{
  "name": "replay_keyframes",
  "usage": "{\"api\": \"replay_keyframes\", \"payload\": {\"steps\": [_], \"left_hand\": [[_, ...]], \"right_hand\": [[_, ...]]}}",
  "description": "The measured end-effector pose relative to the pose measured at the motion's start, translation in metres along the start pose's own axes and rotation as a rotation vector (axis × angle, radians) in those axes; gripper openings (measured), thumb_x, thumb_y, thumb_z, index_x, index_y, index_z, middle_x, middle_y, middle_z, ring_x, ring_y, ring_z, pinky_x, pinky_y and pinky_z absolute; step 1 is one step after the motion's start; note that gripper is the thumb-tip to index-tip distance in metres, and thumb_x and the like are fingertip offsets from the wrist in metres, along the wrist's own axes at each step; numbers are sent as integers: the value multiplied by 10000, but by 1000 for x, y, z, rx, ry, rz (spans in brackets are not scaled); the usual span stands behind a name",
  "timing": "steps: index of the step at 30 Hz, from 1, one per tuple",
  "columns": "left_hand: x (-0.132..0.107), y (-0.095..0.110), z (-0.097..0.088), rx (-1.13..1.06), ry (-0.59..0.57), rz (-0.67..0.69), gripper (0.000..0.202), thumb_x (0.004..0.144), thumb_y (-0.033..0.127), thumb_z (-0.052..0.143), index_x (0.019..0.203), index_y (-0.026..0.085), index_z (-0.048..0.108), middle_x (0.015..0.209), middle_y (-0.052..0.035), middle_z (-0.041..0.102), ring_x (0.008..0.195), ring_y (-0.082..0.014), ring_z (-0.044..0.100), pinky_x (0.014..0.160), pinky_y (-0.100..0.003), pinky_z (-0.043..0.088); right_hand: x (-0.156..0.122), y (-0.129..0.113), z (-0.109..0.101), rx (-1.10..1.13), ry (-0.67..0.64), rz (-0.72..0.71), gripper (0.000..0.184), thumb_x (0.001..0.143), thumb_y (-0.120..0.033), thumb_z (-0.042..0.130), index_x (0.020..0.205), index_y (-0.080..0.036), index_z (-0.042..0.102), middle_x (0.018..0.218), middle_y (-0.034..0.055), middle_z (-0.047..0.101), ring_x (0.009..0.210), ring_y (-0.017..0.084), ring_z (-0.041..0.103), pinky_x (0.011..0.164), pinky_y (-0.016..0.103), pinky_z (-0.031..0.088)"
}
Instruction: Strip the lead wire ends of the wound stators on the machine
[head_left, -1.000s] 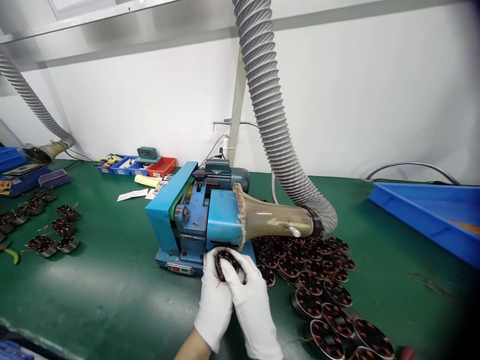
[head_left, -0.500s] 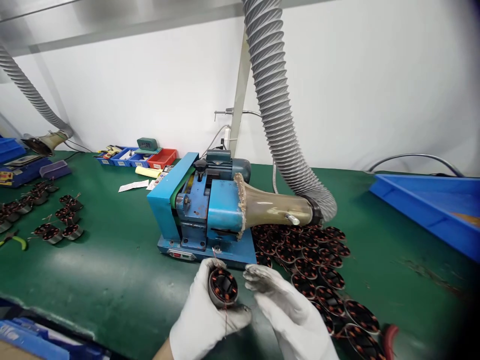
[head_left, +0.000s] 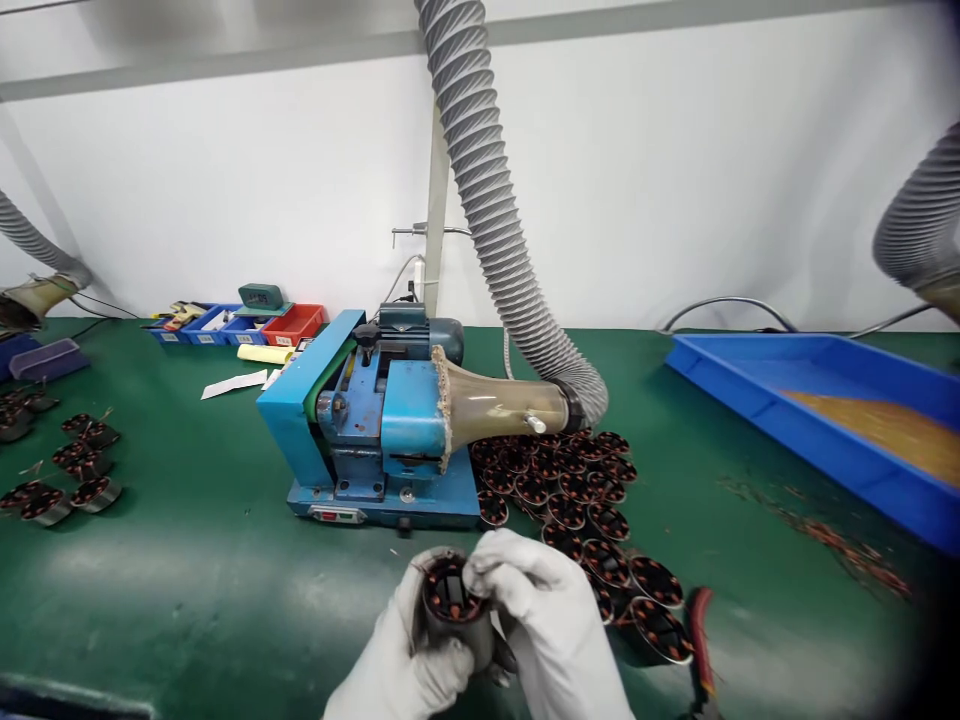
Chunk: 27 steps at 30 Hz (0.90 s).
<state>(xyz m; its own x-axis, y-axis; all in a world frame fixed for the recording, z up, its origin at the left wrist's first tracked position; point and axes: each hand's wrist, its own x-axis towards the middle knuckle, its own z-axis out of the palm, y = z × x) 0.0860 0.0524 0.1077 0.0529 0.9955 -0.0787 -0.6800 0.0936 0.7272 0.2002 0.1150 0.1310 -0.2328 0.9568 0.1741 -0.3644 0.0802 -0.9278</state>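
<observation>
My gloved left hand is wrapped round a motor stator, a metal ring with copper windings and dark slots facing up. My gloved right hand is closed at the stator's right rim, with thumb and fingertips pinched together; whatever is between them is hidden. Just beyond the hands stands a blue belt-driven machine with a cloudy funnel-shaped hood on its right side. Many similar stators lie close together to the right of the machine.
Red-handled pliers lie right of the stators. Wire scraps are scattered before a blue tray. A grey duct hose hangs down to the hood. More stators sit at left, near small parts bins behind.
My right hand has moved in from apart and closed at the stator's rim. The stator has been turned more upright in my left hand. The view has swung to the right.
</observation>
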Motion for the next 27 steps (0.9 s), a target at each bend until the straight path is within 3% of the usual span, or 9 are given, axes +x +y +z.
{"api": "replay_keyframes", "payload": {"steps": [4,8,10,13,16,19,21,23,27], "left_hand": [[-6,-5,-2,175,129,34,684,516,504,824,1090,253,550,802,-67,680,643,-198,638,664,-336,496],[-6,0,1,307,233,95,587,541,251,800,1083,242,575,1029,-85,637,880,-250,637,810,-370,492],[-2,-2,5,447,247,278,499,554,166,739,1030,238,608,1061,-71,604,977,-247,598,874,-354,473],[3,-11,9,605,226,558,461,573,88,675,989,270,600,980,-34,550,910,-201,591,795,-305,501],[5,-14,5,734,234,688,468,582,70,689,989,272,578,967,-38,500,920,-199,557,759,-277,487],[6,-13,-2,896,187,782,463,677,168,669,1112,272,551,1015,-67,501,991,-223,531,839,-307,463],[7,-15,-4,926,164,796,438,752,202,603,1176,291,535,1054,-73,508,1016,-220,538,876,-314,452],[8,-20,-4,924,228,836,434,768,190,585,1178,318,531,1085,-61,499,1019,-203,545,889,-302,447],[10,-25,-6,946,392,879,433,716,150,640,1109,301,537,1057,-39,483,997,-180,544,861,-270,449]], "right_hand": [[-3,-4,-8,422,182,217,191,651,-413,772,732,-250,718,586,-8,563,457,79,469,406,167,416],[-11,-9,0,34,37,188,258,568,-290,818,802,-207,751,768,74,669,658,198,613,564,288,526],[-13,-6,7,-95,80,107,117,598,-224,791,708,-210,754,767,65,685,721,207,627,662,296,527],[-7,-3,7,89,166,177,90,636,-271,776,672,-195,743,661,47,658,585,143,587,553,233,500],[1,-5,-2,391,254,252,213,607,-332,806,760,-207,728,640,13,609,500,90,504,442,179,431],[3,-9,-5,241,128,257,258,615,-374,792,775,-186,717,665,22,606,553,114,526,492,206,441],[3,-10,-1,-9,-23,225,231,626,-365,778,654,-153,690,650,27,592,589,135,531,550,236,448],[5,-9,4,-98,-57,177,261,646,-342,763,537,-147,628,593,6,543,571,119,488,550,225,425],[15,-6,4,293,107,275,254,663,-395,758,633,-174,637,569,-22,521,468,80,416,433,194,371]]}}
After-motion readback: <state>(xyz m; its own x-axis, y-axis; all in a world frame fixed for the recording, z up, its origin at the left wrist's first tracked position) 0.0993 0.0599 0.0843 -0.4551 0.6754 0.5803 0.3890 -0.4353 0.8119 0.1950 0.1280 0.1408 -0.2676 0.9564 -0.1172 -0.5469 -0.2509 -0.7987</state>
